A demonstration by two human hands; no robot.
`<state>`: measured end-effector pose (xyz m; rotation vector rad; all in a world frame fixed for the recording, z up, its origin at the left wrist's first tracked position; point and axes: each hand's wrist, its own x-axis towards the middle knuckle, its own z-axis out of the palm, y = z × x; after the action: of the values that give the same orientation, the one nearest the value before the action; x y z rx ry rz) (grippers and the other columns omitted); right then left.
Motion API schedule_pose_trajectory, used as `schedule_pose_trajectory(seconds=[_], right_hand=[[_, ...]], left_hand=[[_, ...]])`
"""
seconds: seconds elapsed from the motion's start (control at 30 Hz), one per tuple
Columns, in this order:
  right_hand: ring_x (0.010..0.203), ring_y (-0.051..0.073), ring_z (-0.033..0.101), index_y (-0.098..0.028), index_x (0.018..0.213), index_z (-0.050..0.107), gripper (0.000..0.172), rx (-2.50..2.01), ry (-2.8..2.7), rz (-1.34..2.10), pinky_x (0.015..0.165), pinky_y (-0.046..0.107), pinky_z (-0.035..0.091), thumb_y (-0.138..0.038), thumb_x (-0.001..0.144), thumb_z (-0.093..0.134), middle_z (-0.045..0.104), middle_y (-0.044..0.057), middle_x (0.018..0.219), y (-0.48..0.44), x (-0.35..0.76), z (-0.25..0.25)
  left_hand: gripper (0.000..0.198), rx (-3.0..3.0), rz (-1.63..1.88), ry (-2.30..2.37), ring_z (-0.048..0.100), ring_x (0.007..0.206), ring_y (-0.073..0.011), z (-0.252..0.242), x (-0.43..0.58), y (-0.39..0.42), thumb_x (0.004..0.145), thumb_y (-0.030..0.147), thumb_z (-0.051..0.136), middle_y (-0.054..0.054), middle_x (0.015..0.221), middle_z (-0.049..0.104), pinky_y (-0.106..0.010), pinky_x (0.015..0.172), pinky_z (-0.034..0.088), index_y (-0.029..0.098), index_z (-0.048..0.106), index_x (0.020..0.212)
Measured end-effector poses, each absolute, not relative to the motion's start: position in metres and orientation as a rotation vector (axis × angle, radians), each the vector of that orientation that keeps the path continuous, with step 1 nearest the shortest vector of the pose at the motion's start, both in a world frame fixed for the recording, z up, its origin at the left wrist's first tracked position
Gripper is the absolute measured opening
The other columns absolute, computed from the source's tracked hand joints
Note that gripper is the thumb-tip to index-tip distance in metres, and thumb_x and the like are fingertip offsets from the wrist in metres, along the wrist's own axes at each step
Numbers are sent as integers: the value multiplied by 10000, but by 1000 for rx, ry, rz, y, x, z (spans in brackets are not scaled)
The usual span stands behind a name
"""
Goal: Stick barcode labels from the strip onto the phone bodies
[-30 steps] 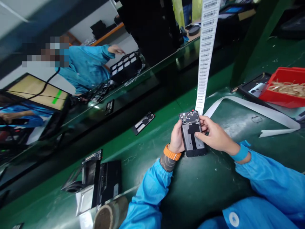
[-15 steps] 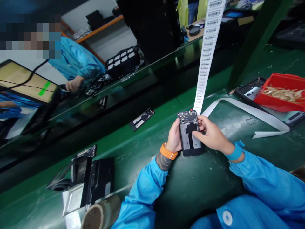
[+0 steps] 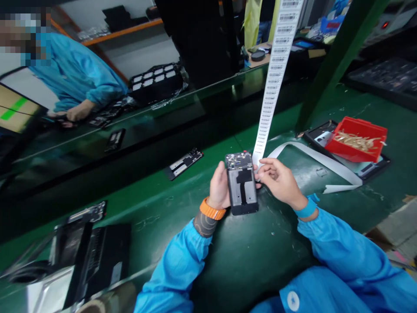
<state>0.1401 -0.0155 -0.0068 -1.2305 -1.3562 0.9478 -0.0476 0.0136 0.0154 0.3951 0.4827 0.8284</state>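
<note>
An opened phone [image 3: 241, 184], its circuit board showing at the top, lies upright in my left hand [image 3: 220, 186], which is wrapped around it from the left and below. Just off the phone's right edge, my right hand [image 3: 278, 180] has thumb and forefinger pinched together. Whatever sits between those fingertips is too small to make out. Behind them, a long white strip of barcode labels [image 3: 272, 87] comes down to the phone's upper right corner. Its pale backing paper [image 3: 321, 161] curls away to the right over the green bench [image 3: 286, 252].
Another opened phone [image 3: 185, 164] lies left of my hands. A red bin [image 3: 374, 152] with paper scraps stands on a tray to the right. Dark device parts [image 3: 107, 256] and a cardboard tube [image 3: 110, 300] are at lower left. A co-worker [image 3: 78, 65] works across the bench.
My right hand's thumb has come off the phone's back and the fingers now pinch beside its right edge. My left hand still holds the phone. The camera view has shifted.
</note>
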Motion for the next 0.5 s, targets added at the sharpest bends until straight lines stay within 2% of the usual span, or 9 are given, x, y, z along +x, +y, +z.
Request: schedule_pose_trajectory(seconds=[0.03,0.1,0.27,0.4,0.5], right_hand=[[702,162,639,-198,1003,602,203,-1270,-1271,868,653,313,543,-336,858,635,656,21,804,-10,145,-8],[707,163,632,-201,883,596,181,-1350,-1119,748,639,308,538,-372,849,641,645,22,786,4,152,-11],[742,197,670,-208,1021,538,375,-1295,-870,1075,594,319,554,-396,746,711,685,37,861,40,144,-26],[646,168,636,-193,881,572,237,-1256,-975,1054,580,296,521,-354,749,685,663,8,735,41,139,-34],[654,159,631,-192,896,591,206,-1225,-1042,995,579,281,507,-356,788,656,671,5,747,33,146,-35]], left_hand=[[694,417,835,458,681,1068,-348,16,-53,17,961,601,345,-208,1185,691,-545,972,504,59,569,1332],[668,467,860,436,700,998,-336,16,-60,25,942,587,402,-209,1197,684,-543,916,539,56,588,1300],[637,546,823,493,715,962,-340,17,-58,47,935,567,429,-206,1199,686,-512,843,575,79,592,1311],[665,601,756,443,708,985,-356,12,-53,53,921,593,456,-206,1222,677,-511,837,576,96,582,1345],[651,624,720,402,700,988,-356,11,-57,49,909,572,502,-201,1323,625,-532,822,579,127,562,1380]])
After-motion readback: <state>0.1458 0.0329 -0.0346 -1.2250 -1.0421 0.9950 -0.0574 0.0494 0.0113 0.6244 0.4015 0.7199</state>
